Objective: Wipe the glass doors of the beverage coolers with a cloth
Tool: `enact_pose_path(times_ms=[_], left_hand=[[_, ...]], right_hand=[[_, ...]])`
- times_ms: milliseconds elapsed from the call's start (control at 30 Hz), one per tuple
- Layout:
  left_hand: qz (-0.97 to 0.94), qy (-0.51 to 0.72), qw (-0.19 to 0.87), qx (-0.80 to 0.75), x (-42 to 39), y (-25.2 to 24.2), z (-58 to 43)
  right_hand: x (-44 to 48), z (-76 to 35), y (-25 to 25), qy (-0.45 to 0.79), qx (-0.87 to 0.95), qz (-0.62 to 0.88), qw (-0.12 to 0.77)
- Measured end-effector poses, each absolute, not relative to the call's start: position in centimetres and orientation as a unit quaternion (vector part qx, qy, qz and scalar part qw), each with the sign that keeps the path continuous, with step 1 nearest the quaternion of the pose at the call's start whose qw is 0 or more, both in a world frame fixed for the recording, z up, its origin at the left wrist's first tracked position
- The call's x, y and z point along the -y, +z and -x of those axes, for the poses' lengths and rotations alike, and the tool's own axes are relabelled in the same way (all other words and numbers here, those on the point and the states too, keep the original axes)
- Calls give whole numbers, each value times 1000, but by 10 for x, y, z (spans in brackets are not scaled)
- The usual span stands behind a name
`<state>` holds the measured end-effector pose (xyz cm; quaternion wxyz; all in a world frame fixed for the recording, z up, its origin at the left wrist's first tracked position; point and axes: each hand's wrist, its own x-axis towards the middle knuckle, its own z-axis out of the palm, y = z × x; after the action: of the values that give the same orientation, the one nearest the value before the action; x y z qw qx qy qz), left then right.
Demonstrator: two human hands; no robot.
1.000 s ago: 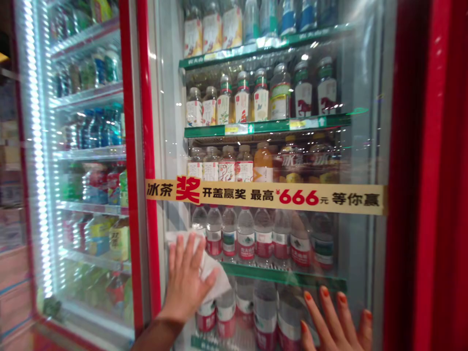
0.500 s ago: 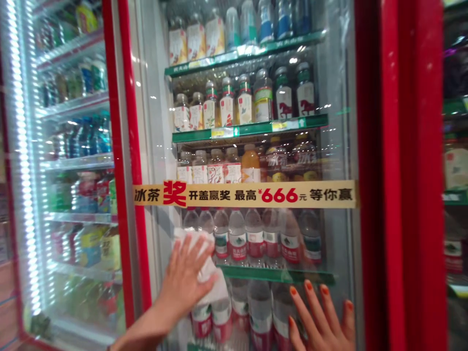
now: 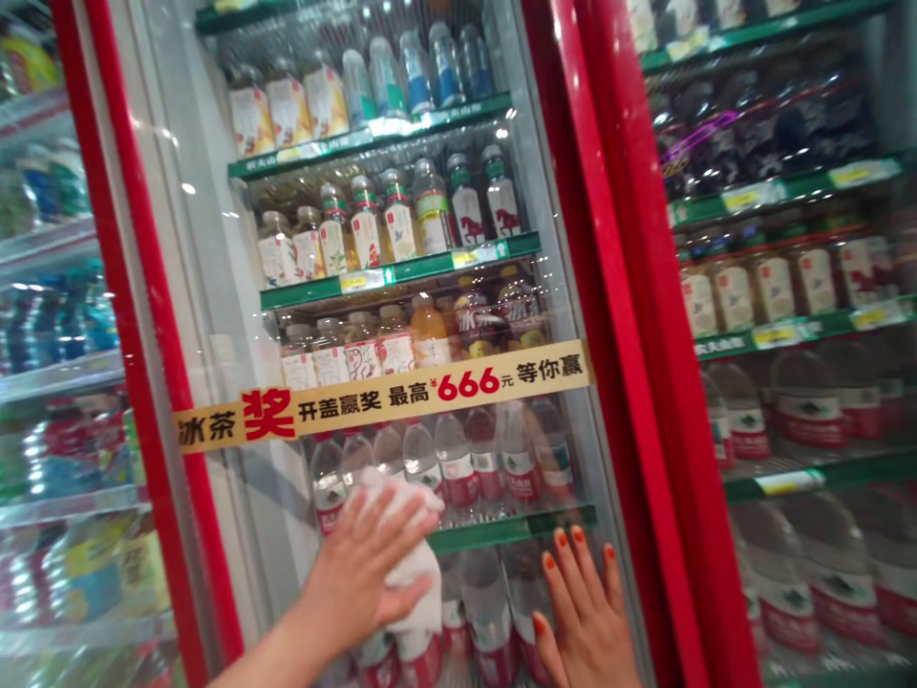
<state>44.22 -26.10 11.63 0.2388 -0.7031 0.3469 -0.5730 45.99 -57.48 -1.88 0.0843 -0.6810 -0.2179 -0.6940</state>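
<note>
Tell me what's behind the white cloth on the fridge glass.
Water bottles with red labels show on either side of the white cloth, above the green shelf edge. Whatever stands behind the cloth and the left hand is covered from view.

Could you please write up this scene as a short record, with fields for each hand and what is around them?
Left hand: presses a white cloth against the glass
Right hand: spread flat on the glass, orange nails
Surface: glass door of a red-framed drinks cooler
Behind glass: bottled water above a green shelf
Above hands: yellow banner strip
</note>
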Motion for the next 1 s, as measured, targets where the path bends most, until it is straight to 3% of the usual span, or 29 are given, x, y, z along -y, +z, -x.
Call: enact_pose_path(times_ms=[100,167,300,400,467,600,700,767,867,1000], left_hand=[[732,-633,115,-223,288,176,-456],[736,-643,83,-197,324,182,-462],[726,-596,160,-303,372,96,-459],[664,-530,280,-448,350,22,-446],[613,-505,333,-508,321,12,-440],[647,-503,316,-478,302,97,-451],[696,-581,205,-369,349,171,-463],[708,-595,180,-337,384,180,-466],[701,-536,231,-410,394,128,-464],[607,-439,329,-575,320,58,-449]], right_hand=[[575,-461,-18,-698,214,676,96],[575,-461,-19,-701,218,670,110],[577,-461,-23,-703,230,658,144],[578,-461,-28,-693,236,665,147],[578,-461,-30,-693,232,666,150],[577,-459,-35,-724,216,640,144],[576,-460,-38,-726,212,641,132],[576,-461,-40,-723,205,644,144],[576,-465,-42,-715,187,654,161],[570,-467,-39,-676,144,714,114]])
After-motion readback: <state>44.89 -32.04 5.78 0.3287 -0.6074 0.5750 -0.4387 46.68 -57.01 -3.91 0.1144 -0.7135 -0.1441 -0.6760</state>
